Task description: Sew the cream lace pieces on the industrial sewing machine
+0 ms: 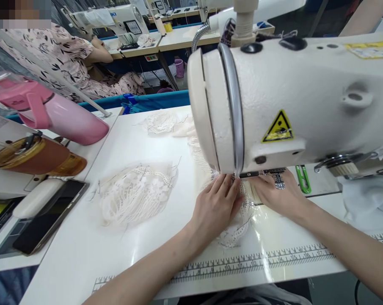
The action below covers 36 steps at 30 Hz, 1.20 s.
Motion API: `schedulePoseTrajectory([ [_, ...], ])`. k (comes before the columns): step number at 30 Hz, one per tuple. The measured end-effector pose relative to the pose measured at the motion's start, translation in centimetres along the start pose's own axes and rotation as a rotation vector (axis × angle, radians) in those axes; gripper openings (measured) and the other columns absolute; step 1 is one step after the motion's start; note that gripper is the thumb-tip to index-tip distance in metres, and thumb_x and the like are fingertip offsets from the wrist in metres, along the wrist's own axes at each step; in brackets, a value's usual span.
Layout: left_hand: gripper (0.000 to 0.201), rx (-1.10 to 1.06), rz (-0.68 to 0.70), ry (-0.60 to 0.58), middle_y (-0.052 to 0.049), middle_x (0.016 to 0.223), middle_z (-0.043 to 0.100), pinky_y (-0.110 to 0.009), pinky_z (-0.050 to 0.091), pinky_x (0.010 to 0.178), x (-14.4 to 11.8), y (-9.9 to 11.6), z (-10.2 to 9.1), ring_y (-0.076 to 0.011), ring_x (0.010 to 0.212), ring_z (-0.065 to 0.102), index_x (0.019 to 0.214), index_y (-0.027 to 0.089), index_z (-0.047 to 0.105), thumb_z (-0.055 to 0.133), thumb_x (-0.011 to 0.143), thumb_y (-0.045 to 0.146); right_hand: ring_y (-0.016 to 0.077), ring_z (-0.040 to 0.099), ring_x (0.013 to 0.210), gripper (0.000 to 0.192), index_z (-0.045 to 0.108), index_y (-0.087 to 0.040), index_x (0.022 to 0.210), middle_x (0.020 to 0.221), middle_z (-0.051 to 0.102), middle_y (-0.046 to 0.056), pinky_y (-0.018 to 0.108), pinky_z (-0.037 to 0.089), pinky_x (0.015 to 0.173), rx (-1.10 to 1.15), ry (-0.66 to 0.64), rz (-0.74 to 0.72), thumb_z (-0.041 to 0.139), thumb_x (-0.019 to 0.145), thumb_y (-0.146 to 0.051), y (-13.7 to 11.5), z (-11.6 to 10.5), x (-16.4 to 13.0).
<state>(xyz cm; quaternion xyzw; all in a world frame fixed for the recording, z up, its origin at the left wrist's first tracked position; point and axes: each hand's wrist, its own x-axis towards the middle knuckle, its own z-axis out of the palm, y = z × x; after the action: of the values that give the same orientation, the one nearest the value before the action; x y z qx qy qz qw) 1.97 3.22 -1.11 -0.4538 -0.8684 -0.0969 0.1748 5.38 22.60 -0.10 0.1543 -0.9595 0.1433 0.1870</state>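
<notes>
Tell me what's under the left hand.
Pale lace runs under the left hand, with parts of it showing on the near side. The stretch directly beneath the palm is covered, so I can't see how it lies there.

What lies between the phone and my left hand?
In the head view, a piece of pale lace lies on the table between the phone and the left hand.

Both hands (216, 202) apparently on pale lace (235, 233)

Off-white lace fabric (233, 235), holed edging, loose thread, lying flat, partly beneath sewing machine (283, 93)
</notes>
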Motion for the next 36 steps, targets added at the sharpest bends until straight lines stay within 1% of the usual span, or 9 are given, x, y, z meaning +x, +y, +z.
schedulePoseTrajectory([
  [5, 0.024, -0.065, 0.087, 0.03, -0.011, 0.111, 0.069, -0.036, 0.056, 0.082, 0.1, 0.1, -2.5, -0.023, 0.101, 0.066, 0.11, 0.013, 0.062, 0.052, 0.094, 0.028, 0.0129, 0.058, 0.072, 0.032, 0.065, -0.021, 0.083, 0.087, 0.071, -0.003, 0.029, 0.037, 0.064, -0.058, 0.066, -0.324, 0.04, 0.081, -0.001, 0.1, -0.5, 0.2],
  [9, 0.019, -0.069, 0.477, 0.041, -0.005, 0.091, 0.07, -0.029, 0.052, 0.065, -1.6, 0.3, -4.9, -0.0184, 0.085, 0.066, 0.087, 0.015, 0.064, 0.057, 0.091, 0.033, 0.0133, 0.053, 0.075, 0.033, 0.063, -0.02, 0.075, 0.076, 0.065, -0.002, 0.028, 0.035, 0.065, 0.023, 0.033, -0.405, 0.038, 0.076, 0.002, 0.5, 0.0, 0.2],
  [12, 0.013, 0.043, 0.607, -0.028, -0.008, 0.098, 0.069, -0.029, 0.051, 0.063, -3.7, 0.6, -5.4, -0.0214, 0.093, 0.065, 0.093, 0.012, 0.064, 0.058, 0.089, 0.023, 0.0133, 0.049, 0.071, 0.031, 0.061, -0.02, 0.072, 0.07, 0.061, -0.002, 0.027, 0.033, 0.064, 0.088, 0.015, -0.421, 0.038, 0.075, 0.001, 1.0, 0.3, 0.3],
  [16, 0.016, 0.031, 0.455, -0.024, -0.012, 0.1, 0.069, -0.027, 0.053, 0.062, -4.9, 1.0, -5.4, -0.0218, 0.095, 0.066, 0.1, 0.007, 0.06, 0.046, 0.091, 0.007, 0.0131, 0.044, 0.065, 0.028, 0.06, -0.019, 0.074, 0.069, 0.058, -0.001, 0.027, 0.03, 0.06, 0.168, -0.03, -0.424, 0.038, 0.074, -0.002, 1.4, 0.3, 0.3],
  [22, 0.018, -0.324, -0.235, -0.156, -0.001, 0.076, 0.065, -0.019, 0.042, 0.045, -1.9, 0.0, -7.9, -0.0101, 0.056, 0.061, 0.095, 0.016, 0.051, 0.035, 0.1, 0.023, 0.0155, 0.046, 0.073, 0.016, 0.06, -0.017, 0.085, 0.08, 0.06, 0.003, 0.029, 0.031, 0.063, 0.182, -0.1, -0.38, 0.046, 0.078, -0.012, 1.1, -0.2, 0.3],
  [27, 0.027, -0.424, -0.148, -0.325, -0.001, 0.085, 0.069, -0.022, 0.044, 0.052, -0.1, -1.1, -7.0, -0.0139, 0.066, 0.064, 0.107, 0.019, 0.054, 0.057, 0.09, 0.04, 0.0152, 0.049, 0.073, 0.022, 0.062, -0.016, 0.082, 0.077, 0.06, 0.003, 0.028, 0.033, 0.066, 0.153, -0.072, -0.409, 0.042, 0.092, -0.019, 1.0, -0.4, 0.5],
  [29, 0.019, -0.424, -0.109, -0.292, 0.001, 0.075, 0.065, -0.022, 0.04, 0.051, 0.1, -1.1, -5.9, -0.0114, 0.058, 0.059, 0.095, 0.018, 0.059, 0.054, 0.092, 0.037, 0.0145, 0.049, 0.07, 0.026, 0.063, -0.016, 0.081, 0.075, 0.061, 0.002, 0.028, 0.033, 0.065, 0.152, -0.059, -0.431, 0.04, 0.094, -0.018, 1.2, -0.5, 0.5],
  [32, 0.038, -0.416, -0.083, -0.2, 0.003, 0.056, 0.051, -0.022, 0.031, 0.045, 0.1, -1.0, -4.7, -0.0079, 0.047, 0.045, 0.069, 0.016, 0.056, 0.04, 0.099, 0.033, 0.0152, 0.051, 0.07, 0.024, 0.064, -0.015, 0.08, 0.076, 0.064, 0.003, 0.029, 0.034, 0.064, 0.19, -0.055, -0.445, 0.043, 0.092, -0.02, 1.4, -0.5, 0.5],
  [36, 0.036, -0.347, 0.055, -0.113, 0.001, 0.061, 0.055, -0.023, 0.037, 0.048, 0.0, -0.8, -4.3, -0.0097, 0.05, 0.048, 0.078, 0.015, 0.062, 0.048, 0.094, 0.045, 0.0172, 0.056, 0.078, 0.018, 0.065, -0.017, 0.081, 0.08, 0.067, 0.002, 0.03, 0.039, 0.067, 0.231, -0.074, -0.474, 0.049, 0.089, -0.019, 1.4, -0.4, 0.7],
])
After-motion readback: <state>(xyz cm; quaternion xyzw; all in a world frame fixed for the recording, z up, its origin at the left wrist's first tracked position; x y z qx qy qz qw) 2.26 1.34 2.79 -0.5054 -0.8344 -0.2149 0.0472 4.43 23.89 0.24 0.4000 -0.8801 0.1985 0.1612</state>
